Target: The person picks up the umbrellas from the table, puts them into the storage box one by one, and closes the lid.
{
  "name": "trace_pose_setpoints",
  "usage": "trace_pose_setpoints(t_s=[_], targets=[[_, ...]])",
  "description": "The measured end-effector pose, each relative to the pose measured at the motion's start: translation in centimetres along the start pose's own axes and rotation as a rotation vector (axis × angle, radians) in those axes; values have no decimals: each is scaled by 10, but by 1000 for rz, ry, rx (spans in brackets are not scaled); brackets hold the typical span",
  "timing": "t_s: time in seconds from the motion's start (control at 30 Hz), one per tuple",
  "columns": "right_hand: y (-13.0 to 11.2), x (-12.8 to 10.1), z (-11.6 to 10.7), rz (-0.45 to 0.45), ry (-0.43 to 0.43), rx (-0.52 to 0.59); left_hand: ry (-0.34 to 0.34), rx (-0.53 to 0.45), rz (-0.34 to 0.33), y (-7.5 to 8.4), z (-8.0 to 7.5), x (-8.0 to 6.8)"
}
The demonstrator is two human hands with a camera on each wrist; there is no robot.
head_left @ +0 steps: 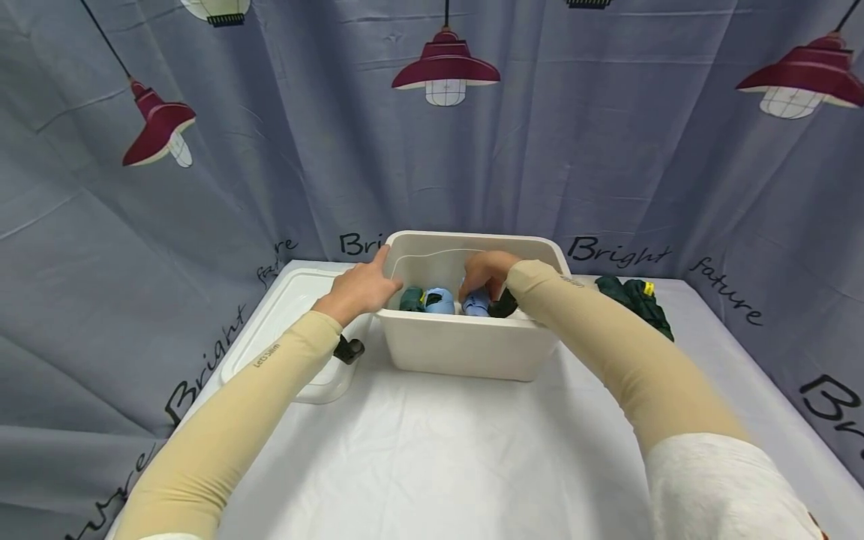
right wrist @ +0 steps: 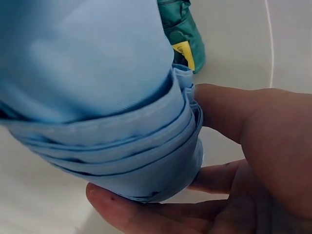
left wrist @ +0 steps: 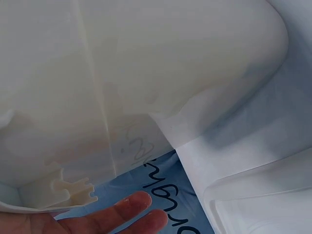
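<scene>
A white plastic bin (head_left: 466,349) stands near the back of the table. My left hand (head_left: 361,289) grips its left rim, thumb on the inner side; in the left wrist view, fingers (left wrist: 134,202) extend outside below the rim. My right hand (head_left: 487,271) reaches inside and holds a light blue folded umbrella (right wrist: 141,156), thumb on one side and fingers around the other. Left of it in the bin lie another light blue folded bundle (head_left: 440,301) and a green folded umbrella (right wrist: 187,39) with a yellow label.
The white lid (head_left: 286,315) lies flat on the table left of the bin, partly under my left arm. Dark green folded umbrellas (head_left: 637,300), one with a yellow tag, lie right of the bin. A grey-blue curtain (head_left: 513,165) with printed lamps hangs behind the table (head_left: 459,450).
</scene>
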State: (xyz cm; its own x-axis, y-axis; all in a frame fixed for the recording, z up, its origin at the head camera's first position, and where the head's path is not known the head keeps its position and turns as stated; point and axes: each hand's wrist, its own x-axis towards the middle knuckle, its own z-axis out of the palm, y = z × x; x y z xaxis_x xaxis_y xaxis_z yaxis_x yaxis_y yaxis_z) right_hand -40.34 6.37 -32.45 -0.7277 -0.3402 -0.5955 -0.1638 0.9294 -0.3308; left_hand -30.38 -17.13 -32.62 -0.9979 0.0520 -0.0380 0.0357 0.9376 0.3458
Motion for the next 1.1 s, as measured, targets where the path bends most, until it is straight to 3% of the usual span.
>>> trace_pose_setpoints(t_s=[0.5, 0.83, 1.1], targets=[[-3, 16, 5, -7, -53, -104, -7, 17, -13, 1, -1, 0], [-2, 27, 12, -11, -134, -152, -15, 34, -9, 4, 0, 0], [-2, 34, 10, -20, -131, -174, -3, 42, -4, 0, 0, 1]])
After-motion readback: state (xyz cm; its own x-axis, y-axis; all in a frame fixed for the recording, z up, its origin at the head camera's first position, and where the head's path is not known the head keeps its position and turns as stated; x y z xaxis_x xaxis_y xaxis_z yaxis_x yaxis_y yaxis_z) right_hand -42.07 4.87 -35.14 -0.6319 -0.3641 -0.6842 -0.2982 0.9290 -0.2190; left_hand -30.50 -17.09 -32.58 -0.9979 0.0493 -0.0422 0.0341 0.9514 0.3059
